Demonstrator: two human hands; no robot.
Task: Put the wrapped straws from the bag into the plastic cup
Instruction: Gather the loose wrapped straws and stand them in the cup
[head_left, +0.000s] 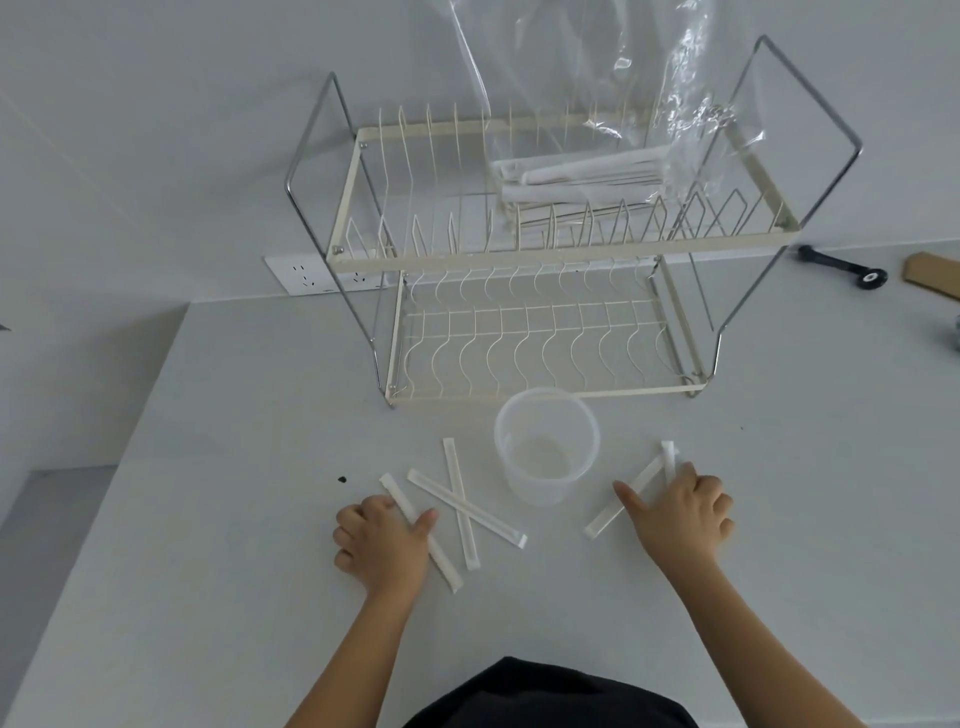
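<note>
A clear plastic cup (545, 447) stands upright on the white counter, with nothing visible inside. Left of it two wrapped straws (464, 506) lie crossed. My left hand (382, 545) is closing on a third wrapped straw (444, 564) that lies diagonally under its fingers. Right of the cup my right hand (680, 512) rests on two more wrapped straws (641, 480), fingers curled over them. The clear plastic bag (587, 130) sits on the top tier of the dish rack and still holds several wrapped straws (582, 174).
A cream two-tier wire dish rack (519, 249) stands behind the cup against the wall. A wall socket (306, 275) is at its left. A black tool (841, 267) and brown cardboard (932, 275) lie at the far right. A dark speck (342, 479) marks the counter.
</note>
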